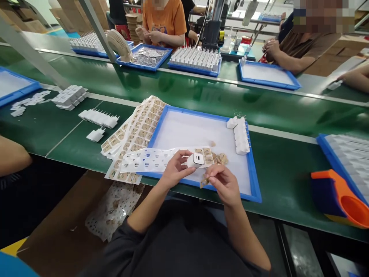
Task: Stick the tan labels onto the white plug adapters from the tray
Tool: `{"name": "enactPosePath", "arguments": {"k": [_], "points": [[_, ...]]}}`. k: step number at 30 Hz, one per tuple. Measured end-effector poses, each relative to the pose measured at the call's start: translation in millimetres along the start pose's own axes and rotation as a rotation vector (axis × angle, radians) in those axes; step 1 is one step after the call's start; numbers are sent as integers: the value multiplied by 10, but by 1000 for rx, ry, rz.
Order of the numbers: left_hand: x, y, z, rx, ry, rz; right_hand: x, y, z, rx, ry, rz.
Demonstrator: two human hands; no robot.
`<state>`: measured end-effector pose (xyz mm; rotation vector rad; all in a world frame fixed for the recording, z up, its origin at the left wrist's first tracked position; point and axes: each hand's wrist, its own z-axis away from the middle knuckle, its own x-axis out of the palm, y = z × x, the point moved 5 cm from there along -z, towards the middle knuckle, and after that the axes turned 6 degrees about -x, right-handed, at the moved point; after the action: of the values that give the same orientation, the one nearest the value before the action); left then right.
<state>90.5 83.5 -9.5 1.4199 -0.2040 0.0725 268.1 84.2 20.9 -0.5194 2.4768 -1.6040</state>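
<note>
Head view: the left hand (173, 169) grips a white USB charger (195, 160) between its fingers, above the blue-rimmed tray (256, 182); the right hand's (227, 184) fingers pinch a brown sticker piece (204, 182) nearby. Sticker handling seems underway; the next move probably calls for a steady charger.

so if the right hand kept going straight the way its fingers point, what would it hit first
The right hand would probably meet the white charger held in the left hand; depth is unclear, so it might pass under the charger instead.
</note>
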Motion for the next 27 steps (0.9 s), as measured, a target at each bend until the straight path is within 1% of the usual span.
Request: {"name": "enactPosePath", "arguments": {"k": [2,5,7,9,11,15,17,20,27], "points": [[3,22,19,3,-31,-63,138,-37,-32,10,-12,-11],[-19,33,72,95,11,-170,218,-51,-50,21,10,-19],[-33,21,107,151,71,-227,209,-44,-36,43,16,-14],[-28,8,131,193,101,-265,172,-40,-17,71,21,-2],[-2,23,145,261,93,-282,111,-49,-10,85,68,7],[43,109,170,446,74,-315,-3,-71,-39,100,230,39],[53,138,179,501,81,-355,-4,-63,-64,131,246,50],[55,138,186,524,85,-379,17,-52,-87,155,243,47],[51,98,183,462,80,-360,36,-48,-88,153,249,60]]}}
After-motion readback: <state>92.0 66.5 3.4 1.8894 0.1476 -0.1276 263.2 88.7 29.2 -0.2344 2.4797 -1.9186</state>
